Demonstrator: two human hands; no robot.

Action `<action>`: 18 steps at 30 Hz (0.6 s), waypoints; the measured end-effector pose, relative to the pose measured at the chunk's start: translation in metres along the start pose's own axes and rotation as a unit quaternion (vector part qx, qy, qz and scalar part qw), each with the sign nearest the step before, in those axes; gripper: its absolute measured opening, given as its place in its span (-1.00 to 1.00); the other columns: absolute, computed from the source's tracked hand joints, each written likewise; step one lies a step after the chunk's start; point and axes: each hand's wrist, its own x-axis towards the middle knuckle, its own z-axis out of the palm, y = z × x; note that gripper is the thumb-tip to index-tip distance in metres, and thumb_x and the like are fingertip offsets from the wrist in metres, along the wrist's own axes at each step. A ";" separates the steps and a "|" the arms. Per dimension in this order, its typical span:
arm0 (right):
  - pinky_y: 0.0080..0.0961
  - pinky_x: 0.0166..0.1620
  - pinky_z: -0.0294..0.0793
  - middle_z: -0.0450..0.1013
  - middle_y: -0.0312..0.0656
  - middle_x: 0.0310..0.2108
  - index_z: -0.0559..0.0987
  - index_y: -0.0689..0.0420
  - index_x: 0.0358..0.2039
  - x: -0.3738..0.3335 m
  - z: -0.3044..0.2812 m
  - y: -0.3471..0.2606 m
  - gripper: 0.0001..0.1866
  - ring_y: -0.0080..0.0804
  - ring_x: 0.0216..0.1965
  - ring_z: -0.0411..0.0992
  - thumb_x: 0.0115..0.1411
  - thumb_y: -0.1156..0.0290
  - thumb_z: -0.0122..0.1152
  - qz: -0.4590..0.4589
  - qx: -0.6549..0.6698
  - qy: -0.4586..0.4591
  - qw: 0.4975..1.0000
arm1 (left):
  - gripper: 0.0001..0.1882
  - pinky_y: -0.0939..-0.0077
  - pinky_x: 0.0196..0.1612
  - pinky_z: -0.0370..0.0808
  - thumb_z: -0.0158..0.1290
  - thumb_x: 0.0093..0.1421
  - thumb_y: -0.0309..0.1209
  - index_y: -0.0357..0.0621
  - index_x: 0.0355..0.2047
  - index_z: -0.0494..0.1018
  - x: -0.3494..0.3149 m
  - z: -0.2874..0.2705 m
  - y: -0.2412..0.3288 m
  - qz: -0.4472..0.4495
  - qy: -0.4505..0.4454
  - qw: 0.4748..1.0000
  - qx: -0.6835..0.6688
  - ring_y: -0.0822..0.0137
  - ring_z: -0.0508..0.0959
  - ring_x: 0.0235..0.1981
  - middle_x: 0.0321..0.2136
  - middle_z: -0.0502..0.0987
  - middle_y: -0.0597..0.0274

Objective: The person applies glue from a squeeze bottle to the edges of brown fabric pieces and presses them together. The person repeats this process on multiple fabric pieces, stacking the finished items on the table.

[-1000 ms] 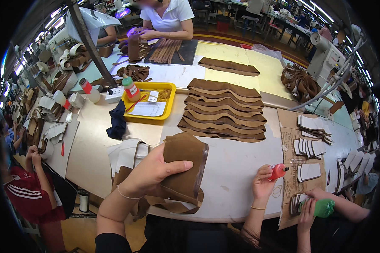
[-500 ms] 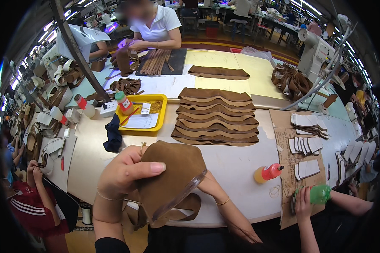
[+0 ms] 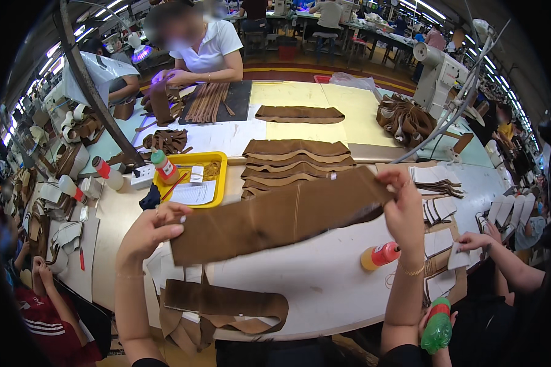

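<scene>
From the head view, I saw a big, busy workroom with bright long ceiling lights (image 3: 52, 50) in rows. A wide, flat, pale tabletop (image 3: 312, 275) was in front of the worker, and smooth yellow sheets (image 3: 294, 93) covered part of its far side. Over there, a person in a white shirt (image 3: 208, 52) sat by a flat black mat (image 3: 242, 98) with thin brown strips (image 3: 205, 105) on it. A dark, straight metal pole (image 3: 92, 92) leaned on the left, and a big white sewing machine (image 3: 438, 82) stood at the back right.

The worker's two hands had a long, wide, brown leather-like strip (image 3: 257, 223) up over the table. The left hand (image 3: 150, 235) pinched one end with its thumb and fingers. The right hand (image 3: 404, 211) gripped the other end. The strip looked dull and soft, with a thin pale line running across it. Behind it lay a row of wavy brown bands (image 3: 297, 150), partly hidden.

A shiny yellow plastic tray (image 3: 222, 177) with round corners was to the left of the bands. A round squeeze bottle with a red top and yellowish bottom (image 3: 373, 259) stood near the right forearm. Close to the table's near edge lay a loose, curled brown band (image 3: 226, 298). Flat white pieces (image 3: 438, 241) lay on the right, where another person's hand (image 3: 471, 241) held a white piece.
</scene>
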 end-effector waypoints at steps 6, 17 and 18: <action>-0.58 -0.24 0.34 0.40 -0.14 -0.41 0.36 0.20 -0.31 0.102 -0.003 0.035 -0.66 -0.35 -0.27 0.43 -0.13 0.78 -0.18 -0.053 -0.031 0.014 0.998 | -0.80 0.83 -0.57 0.27 0.16 0.06 -0.41 -0.06 -0.46 0.31 0.091 -0.010 -0.019 -0.044 -0.018 0.992 -0.118 0.67 0.34 -0.62 -0.53 0.40 0.45; -0.63 -0.29 0.37 0.47 -0.24 -0.51 0.50 0.23 -0.44 0.203 0.040 0.198 -0.84 -0.56 -0.41 0.41 -0.06 0.72 0.02 0.085 0.018 0.037 0.996 | -0.67 0.60 -0.35 0.52 0.14 0.04 -0.56 -0.27 -0.19 0.30 0.297 -0.012 -0.012 0.078 0.019 0.995 -0.060 0.40 0.55 -0.40 -0.37 0.52 0.10; -0.63 -0.30 0.38 0.49 -0.23 -0.51 0.51 0.23 -0.45 0.207 0.044 0.209 -0.85 -0.55 -0.41 0.42 -0.06 0.71 0.04 0.091 0.005 0.040 0.995 | -0.67 0.60 -0.35 0.51 0.15 0.04 -0.56 -0.28 -0.19 0.31 0.316 -0.011 -0.021 0.079 0.020 0.995 -0.048 0.40 0.55 -0.40 -0.39 0.53 0.10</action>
